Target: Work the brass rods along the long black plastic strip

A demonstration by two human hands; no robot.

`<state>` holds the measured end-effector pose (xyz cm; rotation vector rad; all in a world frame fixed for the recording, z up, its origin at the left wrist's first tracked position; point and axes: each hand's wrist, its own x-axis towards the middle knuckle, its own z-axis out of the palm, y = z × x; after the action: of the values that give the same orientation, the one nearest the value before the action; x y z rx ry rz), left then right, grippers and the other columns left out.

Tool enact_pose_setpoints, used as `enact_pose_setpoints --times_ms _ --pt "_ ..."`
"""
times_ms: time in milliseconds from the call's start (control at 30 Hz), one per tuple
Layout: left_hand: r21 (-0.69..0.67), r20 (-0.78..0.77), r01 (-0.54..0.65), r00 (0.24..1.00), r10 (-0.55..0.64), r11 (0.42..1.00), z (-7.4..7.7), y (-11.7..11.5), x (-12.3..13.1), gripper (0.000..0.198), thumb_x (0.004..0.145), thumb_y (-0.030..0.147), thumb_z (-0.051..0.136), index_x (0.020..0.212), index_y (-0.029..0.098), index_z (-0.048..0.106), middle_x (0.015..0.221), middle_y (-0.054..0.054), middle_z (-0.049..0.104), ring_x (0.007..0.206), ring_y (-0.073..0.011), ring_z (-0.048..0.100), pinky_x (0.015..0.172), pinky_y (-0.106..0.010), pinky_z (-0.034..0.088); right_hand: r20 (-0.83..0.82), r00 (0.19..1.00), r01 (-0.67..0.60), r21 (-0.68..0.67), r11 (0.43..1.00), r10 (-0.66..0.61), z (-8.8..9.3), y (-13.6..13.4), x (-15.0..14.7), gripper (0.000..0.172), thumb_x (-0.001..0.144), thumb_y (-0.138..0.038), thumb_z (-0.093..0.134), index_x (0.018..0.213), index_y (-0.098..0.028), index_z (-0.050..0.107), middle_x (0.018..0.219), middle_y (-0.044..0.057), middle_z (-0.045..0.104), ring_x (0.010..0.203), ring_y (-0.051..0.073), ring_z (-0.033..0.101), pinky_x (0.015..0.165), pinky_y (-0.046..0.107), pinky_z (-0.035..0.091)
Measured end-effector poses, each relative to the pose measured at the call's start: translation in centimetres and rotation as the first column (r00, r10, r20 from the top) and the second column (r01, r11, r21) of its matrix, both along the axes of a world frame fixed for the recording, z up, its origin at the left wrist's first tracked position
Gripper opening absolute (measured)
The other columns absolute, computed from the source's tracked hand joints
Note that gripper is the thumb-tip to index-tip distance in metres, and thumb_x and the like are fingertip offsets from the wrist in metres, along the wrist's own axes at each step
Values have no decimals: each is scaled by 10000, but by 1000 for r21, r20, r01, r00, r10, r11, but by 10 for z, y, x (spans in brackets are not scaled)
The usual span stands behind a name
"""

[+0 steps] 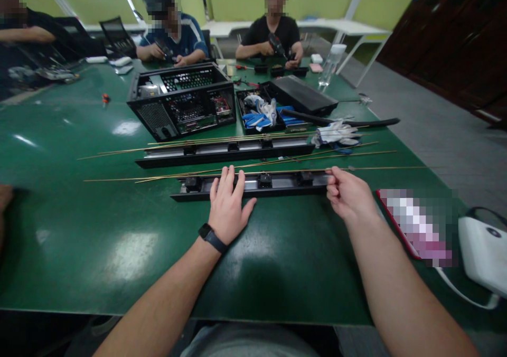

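Observation:
A long black channel rail (285, 190) with dark blocks spaced along its inside lies on the green table in front of me. My left hand (228, 204), a dark watch on its wrist, lies spread over the rail left of its middle. At the rail's right end, my right hand (348, 190) is closed, thumb and forefinger pinched on a thin brass rod (396, 168) that runs along the rail and sticks out to the right. More thin brass rods (114, 180) lie just behind the rail. Behind them is a second, similar black rail (237, 154).
Farther back stand an open black computer case (152, 116) and a black tray (240, 111) holding gloves (261, 111). More gloves (336, 133) lie right of the rails. A phone (414, 225) and a white power bank (481, 251) sit at right. Several people work across the table (79, 230).

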<state>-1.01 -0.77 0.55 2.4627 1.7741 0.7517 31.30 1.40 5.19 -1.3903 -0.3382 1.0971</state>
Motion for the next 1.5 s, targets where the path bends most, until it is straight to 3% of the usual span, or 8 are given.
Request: enact_pose_setpoints --times_ms 300,567,1100,1300,1500 --pt "-11 -9 -1 1000 1 1000 1 0 -1 765 1173 356 738 1899 169 579 2028 -256 453 1945 -467 353 1566 -733 339 10 999 -45 -9 999 45 3 -1 -6 264 1144 -307 920 1000 -225 714 660 -67 610 383 59 432 310 140 252" --pt "-7 -6 4 1000 -4 1000 1 0 0 776 1166 342 746 1903 170 571 2023 -265 456 1945 -470 353 1564 -739 335 5 1000 14 -19 1000 -14 7 -2 -8 251 1198 -302 844 1000 -224 710 653 -73 598 378 54 420 309 143 253" --pt "32 4 12 1000 -12 999 -4 1 -3 776 1155 342 780 1890 180 591 2011 -260 487 1930 -467 395 1547 -722 373 6 1000 -18 2 1000 18 9 -4 -16 257 1141 -272 910 987 -222 710 635 -77 598 378 55 423 302 126 248" --pt "23 3 15 1000 -15 1000 -4 2 -3 771 1155 343 787 1883 169 602 2019 -274 465 1936 -480 376 1551 -727 361 -3 997 79 -28 997 -79 15 -2 -15 297 1244 -150 661 954 -201 702 626 -73 578 367 49 405 302 140 233" --pt "32 5 15 1000 -15 999 -6 2 -3 778 1150 332 790 1881 148 596 2017 -284 463 1934 -481 377 1554 -722 364 4 999 41 -20 999 -41 12 -2 -15 259 1191 -308 858 997 -217 712 642 -76 601 366 56 427 305 144 241"
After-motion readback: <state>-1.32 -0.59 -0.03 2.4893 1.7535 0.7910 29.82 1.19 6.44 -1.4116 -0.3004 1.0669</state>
